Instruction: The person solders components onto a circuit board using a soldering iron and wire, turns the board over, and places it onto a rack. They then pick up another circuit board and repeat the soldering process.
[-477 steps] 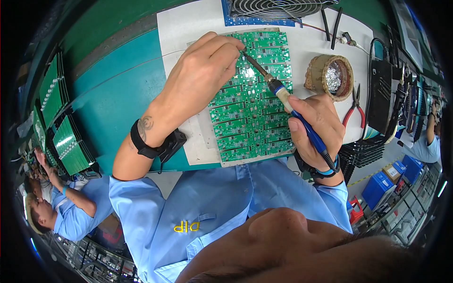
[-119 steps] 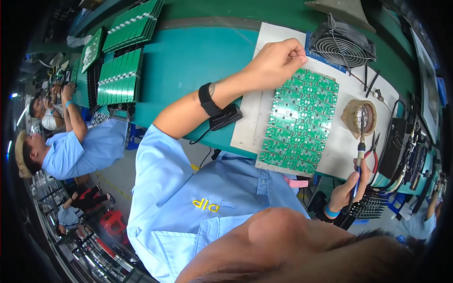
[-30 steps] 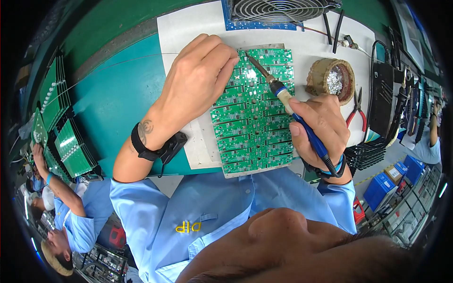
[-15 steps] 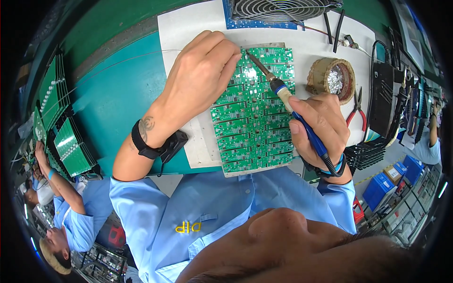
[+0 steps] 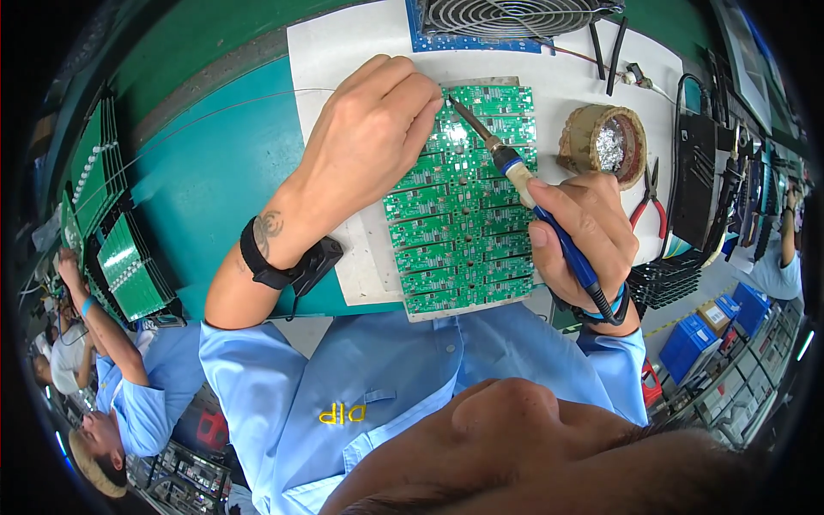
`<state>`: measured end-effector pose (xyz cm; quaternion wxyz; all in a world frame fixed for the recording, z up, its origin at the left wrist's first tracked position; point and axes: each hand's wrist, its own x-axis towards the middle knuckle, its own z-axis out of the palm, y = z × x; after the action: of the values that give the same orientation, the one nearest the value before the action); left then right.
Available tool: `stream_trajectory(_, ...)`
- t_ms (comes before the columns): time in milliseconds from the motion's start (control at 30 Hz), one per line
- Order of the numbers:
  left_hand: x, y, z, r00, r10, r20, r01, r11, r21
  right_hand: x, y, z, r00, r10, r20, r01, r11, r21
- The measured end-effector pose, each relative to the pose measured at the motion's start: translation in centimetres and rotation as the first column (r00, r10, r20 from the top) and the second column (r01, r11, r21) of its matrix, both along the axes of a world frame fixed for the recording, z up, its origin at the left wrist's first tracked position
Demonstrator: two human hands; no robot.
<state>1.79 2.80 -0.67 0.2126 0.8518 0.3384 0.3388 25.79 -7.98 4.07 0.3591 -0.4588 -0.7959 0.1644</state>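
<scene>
Left hand pinches thin wire; right hand grips soldering iron, tip at far end of green circuit-board panel, over white sheet. Work appears under way; finished and remaining portions cannot be distinguished.

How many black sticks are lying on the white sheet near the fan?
2. The shorter black stick is near the right end of the fan; the longer black stick lies just right of the shorter. Others may be hidden behind the fan.

just one soldering iron, one circuit panel under it, one pot, one fan, two black sticks, one pliers
</scene>
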Motion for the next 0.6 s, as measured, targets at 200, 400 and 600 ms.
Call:
stream_trajectory(200,0.0,0.1,-0.1,1.000,-0.004,0.001,0.004,1.000,0.002,0.0,0.0,0.4,1.000,-0.006,0.004,0.006,1.000,-0.022)
stream_trajectory(400,0.1,0.0,-0.2,1.000,-0.001,0.012,0.001,1.000,-0.002,0.1,0.2,0.7,1.000,-0.010,-0.003,0.010,0.999,-0.048)
stream_trajectory(600,0.1,0.0,-0.1,1.000,-0.006,0.006,0.006,1.000,0.000,0.1,0.3,1.1,1.000,-0.014,-0.009,0.013,0.997,-0.078)
